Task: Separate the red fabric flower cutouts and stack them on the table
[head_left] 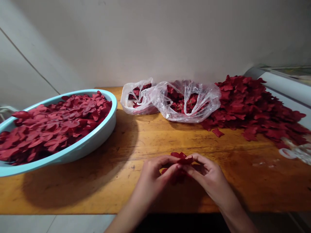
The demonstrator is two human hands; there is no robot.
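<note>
Near the table's front edge, my left hand (159,170) and my right hand (204,170) meet with thumbs and fingers pinched on a dark red fabric flower petal piece (186,160). More red petal material shows behind and below the fingers, partly hidden by them. Whether it is one piece or several layers I cannot tell. Both hands are held just above the wooden table (155,136).
On the left stands a light blue basin (113,111) heaped with red petal pieces (60,124). Two clear plastic bags (138,108) with red pieces sit at the back. A large pile of flat red petals (245,103) lies at the right, beside a roll of clear tape (288,153).
</note>
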